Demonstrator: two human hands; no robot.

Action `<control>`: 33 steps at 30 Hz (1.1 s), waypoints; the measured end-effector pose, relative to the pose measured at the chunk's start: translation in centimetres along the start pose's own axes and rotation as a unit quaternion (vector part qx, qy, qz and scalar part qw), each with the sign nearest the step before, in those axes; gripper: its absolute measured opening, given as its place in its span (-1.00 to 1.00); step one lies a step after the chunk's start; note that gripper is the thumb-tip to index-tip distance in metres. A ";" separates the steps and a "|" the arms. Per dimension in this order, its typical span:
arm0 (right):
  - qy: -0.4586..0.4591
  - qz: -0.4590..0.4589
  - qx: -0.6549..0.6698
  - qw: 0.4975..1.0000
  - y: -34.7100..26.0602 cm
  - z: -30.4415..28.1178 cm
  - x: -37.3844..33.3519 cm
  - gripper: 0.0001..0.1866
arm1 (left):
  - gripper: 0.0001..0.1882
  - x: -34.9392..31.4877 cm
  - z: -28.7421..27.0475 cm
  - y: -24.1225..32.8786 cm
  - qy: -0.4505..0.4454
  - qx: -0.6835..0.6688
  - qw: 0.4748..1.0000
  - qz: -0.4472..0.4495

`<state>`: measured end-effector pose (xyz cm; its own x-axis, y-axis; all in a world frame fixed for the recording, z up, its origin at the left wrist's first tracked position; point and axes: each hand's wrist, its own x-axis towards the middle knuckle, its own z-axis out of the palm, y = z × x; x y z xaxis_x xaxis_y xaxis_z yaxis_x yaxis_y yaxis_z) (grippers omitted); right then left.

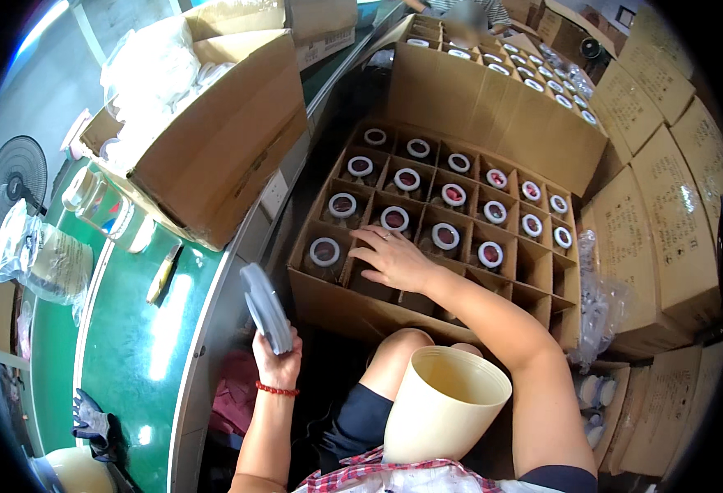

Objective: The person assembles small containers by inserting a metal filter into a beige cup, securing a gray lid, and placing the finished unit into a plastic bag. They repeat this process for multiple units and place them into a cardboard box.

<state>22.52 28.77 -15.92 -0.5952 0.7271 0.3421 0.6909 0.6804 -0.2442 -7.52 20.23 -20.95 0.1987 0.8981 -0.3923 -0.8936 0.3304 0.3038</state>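
My left hand (278, 361), with a red bead bracelet at its wrist, grips a stack of thin, pale grey flat pieces (264, 308) beside the open carton; their exact kind is unclear. Over the near rows of the carton (345, 308) reaches my right hand (396, 261), fingers spread, among jars with white-rimmed lids. One jar (324, 253) stands just left of those fingers, another (394, 219) just beyond them. Cardboard dividers part the jars, and my hand and forearm hide some near compartments. Between my thighs a cream plastic bucket (444, 403) leans, its mouth upward.
A second divided carton of jars (534, 85) stands behind, near another person. Stacked boxes (653, 238) rise at right. On the green table (123, 353) are a box of plastic bags (214, 140), a clear jar (107, 209), a yellow-handled knife (164, 275) and a glove (92, 417).
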 end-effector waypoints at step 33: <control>0.192 0.189 0.292 0.918 -11.4 -19.5 -13.3 -0.40 | -0.31 1.3 16.7 -13.2 -0.206 0.025 0.950 -0.235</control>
<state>30.60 9.57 0.02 -0.0930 0.9116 0.4005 0.4135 0.4013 -0.8173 11.29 21.89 -10.97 0.7206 0.6819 -0.1257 -0.6490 0.7271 0.2237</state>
